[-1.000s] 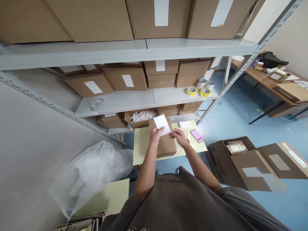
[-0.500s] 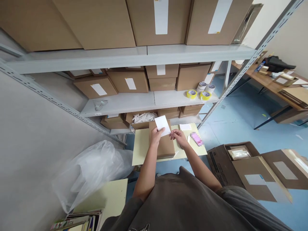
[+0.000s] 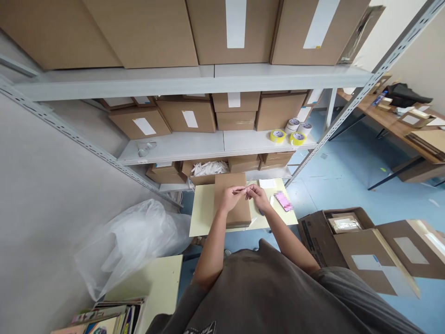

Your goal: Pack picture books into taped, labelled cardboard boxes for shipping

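Observation:
My left hand [image 3: 232,198] and my right hand [image 3: 257,196] meet fingertip to fingertip above a closed cardboard box [image 3: 231,215]. Both are closed in a pinch. The white label seen in the left hand a moment ago no longer shows its face; it seems turned edge-on between the fingers, mostly hidden. The box lies on a pale yellow table [image 3: 203,208]. Right of my right hand are a white paper [image 3: 267,183], a phone in a pink case [image 3: 284,202] and a small white strip [image 3: 271,200].
Ahead stands a grey shelf rack [image 3: 174,147] with cardboard boxes, yellow tape rolls [image 3: 277,135] and a carton of white packets [image 3: 210,168]. Clear plastic sheeting [image 3: 139,232] lies at left. An open carton [image 3: 323,236] sits on the floor at right, near a wooden desk [image 3: 392,116].
The white label, earlier facing up in my left hand, has turned out of sight. My left hand has rolled inward and its fingertips now meet those of my right hand.

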Demonstrator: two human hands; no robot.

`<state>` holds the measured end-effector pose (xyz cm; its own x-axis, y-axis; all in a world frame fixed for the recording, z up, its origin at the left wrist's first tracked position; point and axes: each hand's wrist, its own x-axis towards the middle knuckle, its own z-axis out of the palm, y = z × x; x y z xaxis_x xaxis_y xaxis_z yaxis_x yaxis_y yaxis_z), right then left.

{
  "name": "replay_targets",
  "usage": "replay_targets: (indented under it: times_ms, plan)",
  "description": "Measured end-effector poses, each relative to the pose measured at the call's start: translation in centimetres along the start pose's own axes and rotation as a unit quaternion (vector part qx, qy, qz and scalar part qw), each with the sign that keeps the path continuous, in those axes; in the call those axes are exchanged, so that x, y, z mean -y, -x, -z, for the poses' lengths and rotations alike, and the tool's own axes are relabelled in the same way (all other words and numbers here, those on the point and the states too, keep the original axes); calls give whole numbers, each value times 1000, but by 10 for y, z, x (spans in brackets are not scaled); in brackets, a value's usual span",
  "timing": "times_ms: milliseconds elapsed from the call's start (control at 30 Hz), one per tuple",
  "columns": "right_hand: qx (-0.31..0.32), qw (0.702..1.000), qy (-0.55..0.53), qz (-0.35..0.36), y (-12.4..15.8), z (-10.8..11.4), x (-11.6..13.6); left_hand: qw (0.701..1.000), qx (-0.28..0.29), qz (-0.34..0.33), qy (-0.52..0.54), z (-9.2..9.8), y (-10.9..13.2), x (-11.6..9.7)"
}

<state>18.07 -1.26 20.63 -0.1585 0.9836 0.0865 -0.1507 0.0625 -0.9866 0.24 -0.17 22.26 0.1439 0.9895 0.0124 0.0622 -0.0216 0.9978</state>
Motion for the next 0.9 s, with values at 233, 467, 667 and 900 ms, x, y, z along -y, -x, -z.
replay_targets:
  times_ms: [233,467,667,900]
  plan:
    - [-7,1000,22,1,0,-5,5,997,-51,33,57,-7,9,-6]
    - [-18,1000,19,-3,1,-5,2,998,-53,18,36,-13,8,-2]
    - [-16,1000,11,-1,-1,-2,0,997,-55,15,49,-16,5,0]
    - [-22,999,24,-2,-4,-1,4,995,-61,30,72,-17,2,2]
